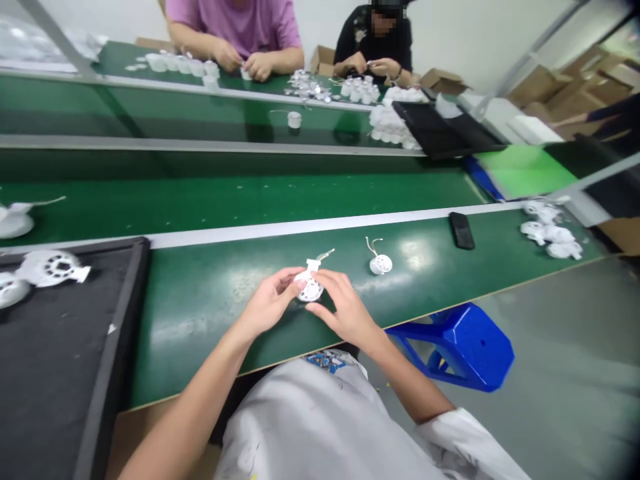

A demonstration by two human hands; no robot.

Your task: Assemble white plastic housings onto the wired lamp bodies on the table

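A white plastic round part with a perforated disc (311, 289) is pinched between my left hand (267, 303) and my right hand (345, 310), just above the green workbench surface (215, 313). A thin wire or tab rises from its far side. To the right of my right hand lies a similar white part with thin wires (381, 265), apart from both hands. Farther right are a black smartphone (461, 230) and a heap of white plastic parts (550, 230).
A black tray (60, 360) with white parts (53, 268) lies to my left. A green conveyor belt (250, 207) runs beyond the bench. A blue stool (463, 347) stands on the floor at right. Two co-workers (235, 33) handle white parts across the line.
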